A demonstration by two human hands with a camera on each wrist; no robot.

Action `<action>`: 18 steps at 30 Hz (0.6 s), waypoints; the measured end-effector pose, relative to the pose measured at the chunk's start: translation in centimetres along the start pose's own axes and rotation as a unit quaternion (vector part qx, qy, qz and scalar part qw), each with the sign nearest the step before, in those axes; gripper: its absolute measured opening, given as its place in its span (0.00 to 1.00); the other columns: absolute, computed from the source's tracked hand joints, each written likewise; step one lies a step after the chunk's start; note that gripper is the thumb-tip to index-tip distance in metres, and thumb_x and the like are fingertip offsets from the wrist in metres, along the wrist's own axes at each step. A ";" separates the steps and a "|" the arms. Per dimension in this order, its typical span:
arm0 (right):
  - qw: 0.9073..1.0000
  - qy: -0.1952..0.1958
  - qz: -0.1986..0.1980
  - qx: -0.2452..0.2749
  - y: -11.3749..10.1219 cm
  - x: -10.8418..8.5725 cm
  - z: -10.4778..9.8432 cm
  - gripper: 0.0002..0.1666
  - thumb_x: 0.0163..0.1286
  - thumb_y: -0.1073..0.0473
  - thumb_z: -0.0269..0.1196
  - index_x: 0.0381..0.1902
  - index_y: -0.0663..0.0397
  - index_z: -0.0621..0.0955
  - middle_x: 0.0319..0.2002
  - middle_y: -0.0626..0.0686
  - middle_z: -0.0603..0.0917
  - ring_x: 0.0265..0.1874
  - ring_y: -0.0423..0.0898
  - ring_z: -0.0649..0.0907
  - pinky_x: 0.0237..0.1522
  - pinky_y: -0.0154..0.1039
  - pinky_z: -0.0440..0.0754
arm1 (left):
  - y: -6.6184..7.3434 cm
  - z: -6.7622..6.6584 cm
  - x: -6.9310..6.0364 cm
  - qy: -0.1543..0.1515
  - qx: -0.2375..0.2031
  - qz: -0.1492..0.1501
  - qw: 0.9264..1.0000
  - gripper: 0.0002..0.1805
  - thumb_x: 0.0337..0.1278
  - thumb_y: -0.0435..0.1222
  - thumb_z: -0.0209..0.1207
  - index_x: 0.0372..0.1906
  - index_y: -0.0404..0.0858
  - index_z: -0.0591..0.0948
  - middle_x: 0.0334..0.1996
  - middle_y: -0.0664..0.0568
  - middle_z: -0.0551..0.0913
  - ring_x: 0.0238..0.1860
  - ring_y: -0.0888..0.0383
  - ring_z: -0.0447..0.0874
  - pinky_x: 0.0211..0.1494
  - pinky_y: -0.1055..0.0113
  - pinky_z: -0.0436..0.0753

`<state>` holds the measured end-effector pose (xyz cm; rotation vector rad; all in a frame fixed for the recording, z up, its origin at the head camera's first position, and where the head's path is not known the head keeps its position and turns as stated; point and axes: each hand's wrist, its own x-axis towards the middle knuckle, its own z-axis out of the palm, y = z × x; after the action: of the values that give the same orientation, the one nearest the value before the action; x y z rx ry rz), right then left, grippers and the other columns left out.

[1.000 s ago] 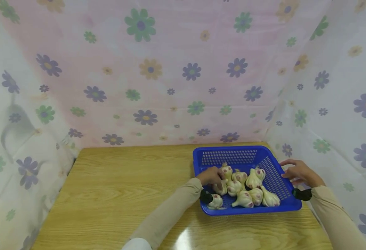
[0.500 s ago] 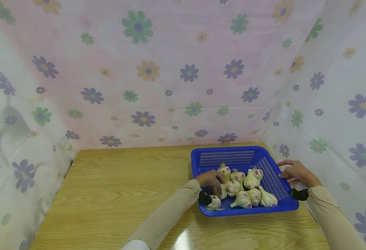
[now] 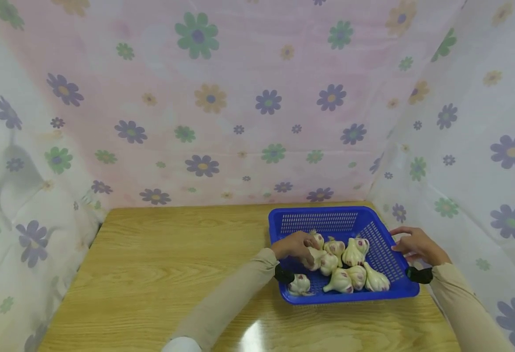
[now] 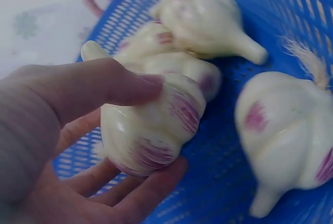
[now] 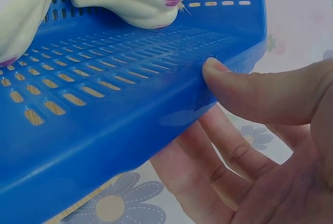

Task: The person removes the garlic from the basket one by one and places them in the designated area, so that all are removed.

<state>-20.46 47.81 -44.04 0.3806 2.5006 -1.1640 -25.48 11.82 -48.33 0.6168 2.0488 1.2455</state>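
Note:
A blue slotted basket (image 3: 314, 210) holds several white garlic bulbs with purple streaks. The left hand (image 3: 293, 246) reaches in over its left side and, in the left wrist view, grips one garlic bulb (image 4: 151, 125) with the thumb on top and fingers beneath. Another bulb (image 4: 286, 130) lies to the right of that one, apart from the hand. At the basket's right rim, the right hand (image 3: 421, 245) holds the edge. Its thumb rests on the rim (image 5: 229, 73) and its fingers curve under the outer side in the right wrist view.
The basket stands on the right part of a wooden table (image 3: 165, 264). Flower-patterned cloth (image 3: 239, 98) hangs behind the table and on both sides. One bulb (image 3: 300, 283) lies in the basket's near left corner.
The left hand has lifted slightly and moved a little to the left with a bulb in its grip. The right hand stays at the basket's right rim.

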 end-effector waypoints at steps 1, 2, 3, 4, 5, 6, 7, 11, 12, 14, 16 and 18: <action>1.000 0.000 -0.002 -0.001 0.0 0.0 0.0 0.34 0.63 0.65 0.58 0.65 0.71 0.61 0.33 0.55 0.82 0.29 0.49 0.81 0.29 0.47 0.82 | 0.1 -0.4 -0.1 0.001 -0.009 0.009 1.000 0.21 0.40 0.26 0.70 0.45 0.43 0.83 0.51 0.47 0.77 0.33 0.57 0.81 0.37 0.59 0.83; 1.000 0.000 -0.005 -0.002 0.0 0.0 0.0 0.34 0.64 0.65 0.58 0.65 0.72 0.61 0.33 0.55 0.82 0.28 0.49 0.81 0.29 0.47 0.82 | 0.3 -0.7 -0.3 0.006 -0.015 0.020 1.000 0.21 0.40 0.26 0.70 0.45 0.42 0.83 0.52 0.47 0.77 0.34 0.57 0.81 0.38 0.59 0.83; 1.000 0.001 -0.008 -0.003 0.0 0.0 0.0 0.34 0.64 0.65 0.58 0.65 0.72 0.61 0.34 0.56 0.82 0.28 0.49 0.81 0.28 0.47 0.82 | 0.4 -1.1 -0.6 0.008 -0.024 0.030 0.999 0.21 0.40 0.26 0.71 0.44 0.43 0.83 0.52 0.47 0.76 0.36 0.58 0.81 0.39 0.57 0.83; 1.000 0.002 -0.011 -0.003 0.0 0.0 0.0 0.34 0.64 0.65 0.59 0.65 0.72 0.61 0.36 0.57 0.81 0.28 0.49 0.81 0.28 0.47 0.82 | 0.5 -1.4 -0.8 0.010 -0.030 0.037 0.999 0.21 0.41 0.27 0.71 0.44 0.43 0.83 0.53 0.47 0.76 0.37 0.58 0.81 0.40 0.56 0.83; 1.000 0.002 -0.015 -0.005 0.0 -0.1 0.1 0.34 0.65 0.65 0.59 0.65 0.72 0.61 0.38 0.59 0.81 0.29 0.49 0.81 0.29 0.47 0.82 | 0.6 -1.8 -1.1 0.013 -0.033 0.044 0.998 0.21 0.41 0.28 0.71 0.45 0.43 0.83 0.52 0.48 0.76 0.37 0.58 0.80 0.41 0.55 0.83; 1.000 0.002 -0.021 -0.007 0.0 -0.1 0.1 0.34 0.65 0.65 0.59 0.65 0.72 0.61 0.39 0.60 0.80 0.29 0.49 0.81 0.29 0.47 0.82 | 0.6 -2.1 -1.3 0.014 -0.039 0.049 0.998 0.21 0.41 0.29 0.71 0.45 0.43 0.83 0.52 0.48 0.76 0.37 0.58 0.80 0.41 0.54 0.83; 1.000 0.002 -0.026 -0.008 0.0 -0.2 0.2 0.34 0.65 0.64 0.59 0.65 0.72 0.60 0.41 0.62 0.80 0.29 0.49 0.81 0.29 0.47 0.82 | 0.6 -2.4 -1.6 0.013 -0.050 0.055 0.997 0.21 0.41 0.29 0.71 0.46 0.43 0.83 0.52 0.47 0.75 0.36 0.57 0.81 0.42 0.53 0.82; 0.999 0.006 -0.043 -0.012 0.1 -0.4 0.2 0.34 0.66 0.64 0.59 0.65 0.73 0.60 0.44 0.65 0.78 0.30 0.49 0.81 0.30 0.48 0.82 | 0.5 -3.2 -2.5 0.018 -0.071 0.070 0.995 0.21 0.43 0.30 0.71 0.47 0.43 0.83 0.52 0.48 0.75 0.37 0.57 0.81 0.41 0.55 0.83; 0.999 0.006 -0.043 -0.011 0.1 -0.4 0.2 0.35 0.66 0.64 0.59 0.65 0.72 0.60 0.44 0.66 0.78 0.30 0.49 0.81 0.30 0.48 0.82 | 0.5 -3.3 -2.8 0.019 -0.075 0.074 0.994 0.21 0.43 0.30 0.71 0.47 0.42 0.83 0.52 0.48 0.75 0.38 0.58 0.80 0.41 0.55 0.83; 0.999 0.009 -0.044 -0.011 0.2 -0.3 0.3 0.34 0.66 0.64 0.59 0.66 0.71 0.60 0.45 0.66 0.78 0.31 0.49 0.81 0.32 0.48 0.83 | 0.4 -3.6 -3.4 0.020 -0.081 0.078 0.993 0.20 0.44 0.31 0.71 0.47 0.42 0.83 0.51 0.50 0.75 0.38 0.58 0.80 0.41 0.56 0.83; 0.999 0.005 -0.051 -0.017 0.3 -0.3 0.3 0.34 0.67 0.63 0.58 0.66 0.72 0.59 0.46 0.67 0.77 0.33 0.49 0.81 0.34 0.48 0.83 | 0.2 -3.8 -4.1 0.013 -0.085 0.083 0.993 0.20 0.45 0.31 0.70 0.48 0.43 0.83 0.51 0.51 0.75 0.39 0.57 0.80 0.42 0.55 0.82; 0.998 0.003 -0.055 -0.021 0.4 -0.5 0.3 0.36 0.67 0.62 0.60 0.66 0.72 0.59 0.47 0.67 0.76 0.35 0.49 0.81 0.35 0.49 0.82 | 0.1 -3.8 -4.7 0.002 -0.094 0.089 0.992 0.20 0.46 0.31 0.70 0.49 0.43 0.82 0.50 0.52 0.76 0.39 0.56 0.80 0.43 0.52 0.82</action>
<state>-19.82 47.80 -44.26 0.2386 2.5741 -1.1501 -25.06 6.41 -45.63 0.7196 1.8830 1.5241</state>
